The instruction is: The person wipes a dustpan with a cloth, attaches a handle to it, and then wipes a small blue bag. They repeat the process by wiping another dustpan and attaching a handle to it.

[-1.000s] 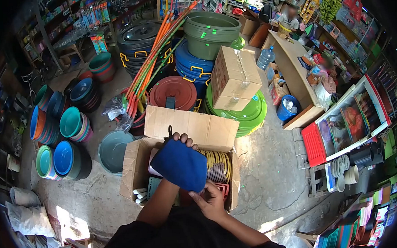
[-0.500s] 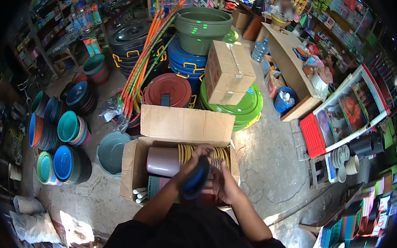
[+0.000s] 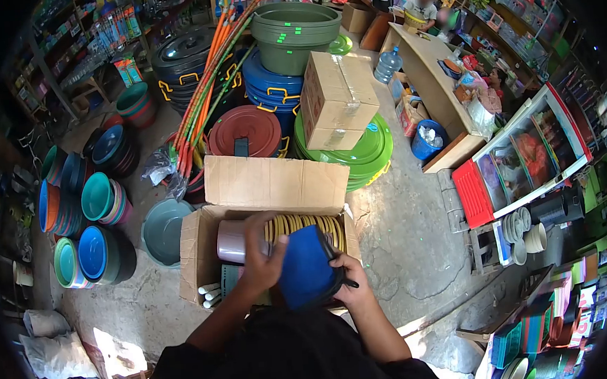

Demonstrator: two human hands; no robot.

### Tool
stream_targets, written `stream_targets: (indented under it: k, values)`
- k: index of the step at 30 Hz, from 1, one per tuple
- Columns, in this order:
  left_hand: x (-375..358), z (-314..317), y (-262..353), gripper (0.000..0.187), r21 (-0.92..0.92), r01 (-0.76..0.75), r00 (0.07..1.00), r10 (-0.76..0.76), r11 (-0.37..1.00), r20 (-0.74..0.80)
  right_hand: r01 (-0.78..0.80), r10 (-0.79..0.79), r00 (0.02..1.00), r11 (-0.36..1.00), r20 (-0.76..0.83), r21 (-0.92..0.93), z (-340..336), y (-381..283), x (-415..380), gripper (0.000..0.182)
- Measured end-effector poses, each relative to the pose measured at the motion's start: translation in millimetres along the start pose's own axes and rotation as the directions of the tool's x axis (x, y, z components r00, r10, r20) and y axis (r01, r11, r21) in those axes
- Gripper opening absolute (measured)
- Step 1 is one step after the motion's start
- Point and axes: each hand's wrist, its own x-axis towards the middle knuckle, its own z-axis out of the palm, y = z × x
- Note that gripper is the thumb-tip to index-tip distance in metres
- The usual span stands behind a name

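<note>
My right hand [image 3: 352, 280] is closed on the black-trimmed lower right edge of a blue, soft-looking piece [image 3: 301, 269], whose exact kind does not show. It is held up over an opened cardboard box [image 3: 275, 184]. My left hand [image 3: 258, 262] is beside the blue piece's left edge, fingers stretched upward and apart, the thumb right at that edge. Inside the box lie a purple-grey smooth container [image 3: 231, 241], a row of yellow-rimmed stacked pieces [image 3: 295, 223] and several white rods [image 3: 211, 294]. My arms and the blue piece hide the box's near part.
Stacked tubs and basins [image 3: 106, 250] stand on the left. Behind the box are a red-brown lid [image 3: 244, 132], green lids [image 3: 356, 148] and a taped carton [image 3: 339, 97]. A wooden counter [image 3: 428, 64] runs along the right, with a person [image 3: 420, 12] behind its far end.
The dark, blurred piece has turned to show its broad blue face. My left hand has moved off it to the left and opened; my right hand now grips its edge.
</note>
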Motion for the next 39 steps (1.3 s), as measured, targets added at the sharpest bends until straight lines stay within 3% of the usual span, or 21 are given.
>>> stream_targets:
  k: [1,2,3,4,5,6,7,9,10,12,13,15,17,19,23,25,28,30,31,34,39]
  values:
    - [-9,0,-7,0.043,-0.146,0.263,0.954,-0.280,0.954,-0.109,0.079,-0.079,0.997,0.995,-0.004,0.064,-7,1,0,0.048]
    - [-19,2,-14,0.045,-0.310,0.483,0.819,-0.548,0.819,-0.171,0.156,-0.156,0.988,0.979,-0.013,0.127,-13,2,1,0.050]
    - [-34,5,-27,0.045,-0.309,0.485,0.819,-0.549,0.818,-0.167,0.159,-0.158,0.987,0.979,-0.016,0.131,-15,3,2,0.050]
    - [-50,10,-42,0.048,-0.596,0.638,0.662,-0.743,0.487,0.101,0.177,-0.179,0.984,0.971,0.001,0.159,-17,5,4,0.048]
    - [-58,12,-50,0.051,-0.720,0.692,0.480,-0.772,0.042,0.416,0.192,-0.198,0.980,0.963,0.017,0.187,-20,8,6,0.047]
    - [-48,12,-23,0.055,-0.715,0.677,0.395,-0.733,-0.176,0.554,0.188,-0.194,0.981,0.964,0.014,0.189,-27,10,9,0.047]
    - [-43,15,-12,0.055,-0.714,0.676,0.388,-0.736,-0.182,0.555,0.149,-0.162,0.985,0.971,0.054,0.184,-37,14,12,0.047]
    - [-38,20,0,0.054,-0.661,0.731,0.492,-0.800,0.167,0.343,0.108,-0.125,0.989,0.978,0.085,0.178,-35,16,9,0.047]
    - [-38,21,-3,0.054,-0.662,0.732,0.486,-0.804,0.160,0.343,0.160,-0.161,0.987,0.986,0.018,0.040,-15,13,5,0.050]
    - [-42,22,-13,0.055,-0.665,0.667,0.590,-0.783,0.336,0.197,0.134,-0.171,0.975,0.962,-0.145,-0.237,15,5,-6,0.064]
    - [-43,21,-17,0.055,-0.663,0.671,0.583,-0.788,0.332,0.196,0.128,-0.165,0.975,0.964,-0.149,-0.232,20,3,-9,0.064]
    - [-45,19,-22,0.056,-0.571,0.629,0.677,-0.732,0.528,0.069,0.042,-0.121,0.981,0.892,-0.149,-0.449,24,1,-14,0.076]
    - [-46,19,-22,0.053,-0.553,0.642,0.673,-0.736,0.532,0.073,0.010,-0.074,0.989,0.892,-0.125,-0.451,1,-5,-13,0.079]
    - [-44,19,-20,0.051,-0.536,0.650,0.672,-0.737,0.538,0.075,-0.022,0.046,0.998,0.908,0.048,-0.418,-13,-7,-13,0.076]
    - [-39,16,-18,0.051,-0.543,0.645,0.699,-0.702,0.538,0.136,0.033,-0.028,0.999,0.966,0.020,-0.255,-10,-8,-11,0.067]
    - [-39,15,-16,0.051,-0.562,0.651,0.706,-0.679,0.510,0.202,-0.079,0.074,0.996,0.991,-0.046,-0.110,-1,-14,-12,0.049]
    - [-39,14,-13,0.047,-0.515,0.701,0.692,-0.645,0.494,0.324,-0.120,0.088,0.986,0.963,-0.143,-0.240,-10,-7,-6,0.044]
    - [-38,11,-19,0.047,-0.587,0.794,0.470,-0.771,0.156,0.431,-0.108,0.070,0.988,0.950,-0.138,-0.294,-11,-2,-5,0.044]
    - [-39,11,-23,0.047,-0.586,0.796,0.466,-0.773,0.153,0.431,-0.099,0.055,0.989,0.933,-0.136,-0.346,-11,1,-6,0.044]
    - [-39,13,-30,0.048,-0.510,0.832,0.451,-0.802,0.219,0.392,-0.151,0.134,0.988,0.954,-0.080,-0.259,-24,1,-5,0.045]
    - [-40,26,-20,0.040,-0.463,0.760,0.595,-0.775,0.457,0.211,-0.106,0.056,0.985,0.944,-0.162,-0.313,-12,10,-6,0.047]
